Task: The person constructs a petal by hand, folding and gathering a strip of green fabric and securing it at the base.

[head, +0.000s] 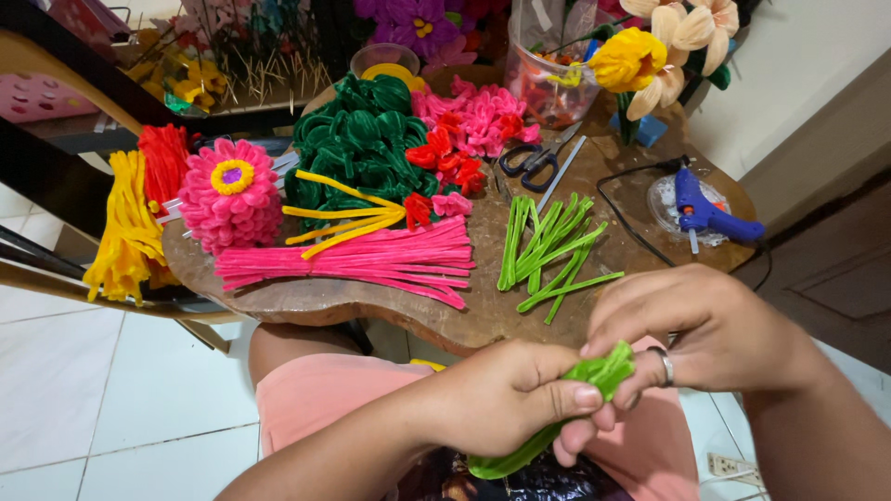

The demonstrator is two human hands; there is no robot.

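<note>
My left hand (pixel 515 394) and my right hand (pixel 705 329) meet over my lap, both pinching a light green pipe cleaner piece (pixel 599 371) that is folded into a looped, leaf-like shape. Its lower end (pixel 510 459) curves down under my left hand. My right hand wears a ring. Just beyond my hands, on the wooden table (pixel 399 311), lie several loose light green pipe cleaners (pixel 548 250) and a bundle of pink pipe cleaners (pixel 371 260).
On the table are a pink pipe cleaner flower (pixel 230 193), dark green loops (pixel 357 139), pink and red petals (pixel 469 125), yellow strands (pixel 348 218), scissors (pixel 534 160), a blue glue gun (pixel 705 213) with cord, a plastic jar (pixel 548 79) and finished flowers (pixel 650 46). Yellow and red bundles (pixel 130 223) hang at left.
</note>
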